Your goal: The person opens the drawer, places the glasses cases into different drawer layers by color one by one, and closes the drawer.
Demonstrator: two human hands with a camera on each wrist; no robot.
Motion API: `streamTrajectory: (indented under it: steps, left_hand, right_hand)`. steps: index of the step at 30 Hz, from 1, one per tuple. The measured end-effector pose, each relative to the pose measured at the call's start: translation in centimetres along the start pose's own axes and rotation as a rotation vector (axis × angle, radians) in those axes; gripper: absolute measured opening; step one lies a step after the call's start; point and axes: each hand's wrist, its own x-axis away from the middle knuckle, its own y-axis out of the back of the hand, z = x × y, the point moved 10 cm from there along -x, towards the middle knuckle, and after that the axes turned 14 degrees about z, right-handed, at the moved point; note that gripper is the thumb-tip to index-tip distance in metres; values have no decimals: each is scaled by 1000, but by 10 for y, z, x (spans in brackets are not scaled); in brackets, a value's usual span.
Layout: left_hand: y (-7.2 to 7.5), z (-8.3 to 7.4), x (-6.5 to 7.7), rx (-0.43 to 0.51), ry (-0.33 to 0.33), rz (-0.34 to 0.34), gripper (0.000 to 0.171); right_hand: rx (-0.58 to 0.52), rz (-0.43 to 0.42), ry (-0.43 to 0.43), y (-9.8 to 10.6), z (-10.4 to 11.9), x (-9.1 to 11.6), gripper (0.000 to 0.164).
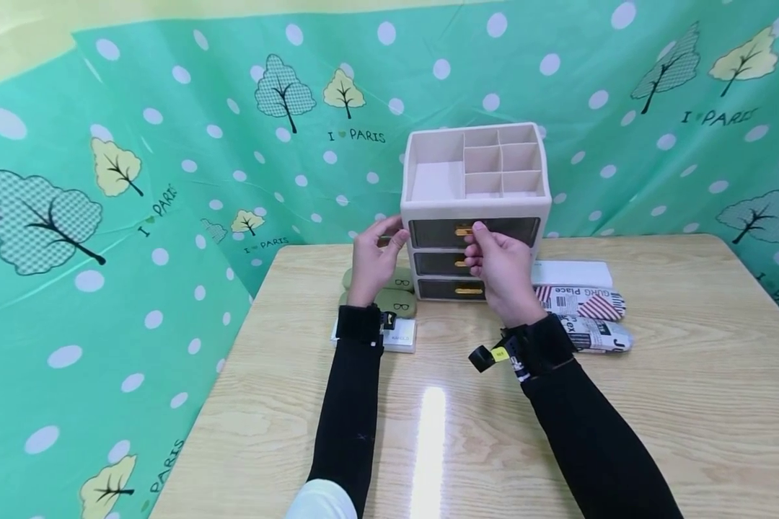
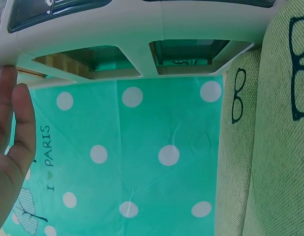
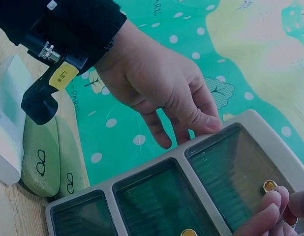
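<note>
A white desktop organizer [image 1: 477,210] stands at the back of the table, with three dark-fronted drawers below an open compartmented top. My right hand [image 1: 506,277] pinches the gold handle [image 1: 461,231] of the top drawer [image 1: 428,234] between thumb and fingers. That drawer looks closed in the head view. At the organizer's left side is my left hand [image 1: 373,263], its thumb touching the front edge in the right wrist view and its fingers [image 2: 25,118] fairly straight along the side. Only the right fingertips [image 3: 265,216] show in the right wrist view.
Left of the organizer lie two green glasses cases [image 1: 396,303] and a white box [image 1: 400,335]. To its right are a white case [image 1: 574,274] and two newsprint-patterned cases [image 1: 581,303]. A green dotted curtain [image 1: 363,72] hangs behind the wooden table [image 1: 461,447].
</note>
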Motion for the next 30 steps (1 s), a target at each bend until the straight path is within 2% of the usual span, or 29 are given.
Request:
streamTrajectory:
  steps: [3,9,14,22,30]
  left_hand:
    - [1,-1,1,5,-1,-7,38]
    - [1,-1,2,-11,4,-13,40]
    - [1,0,1,-13,10,-11,41]
    - [1,2,3,-5,4,-13,43]
    - [2,0,2,-9,5,-12,40]
  right_hand:
    - [25,-4,5,-1,1,1,39]
    - [65,-8,10,-2,2,3,48]
    - [107,-15,38,0,3,3,48]
    - [151,-22,37,1,2,3,50]
    - [149,-34,59,1,3,6,46]
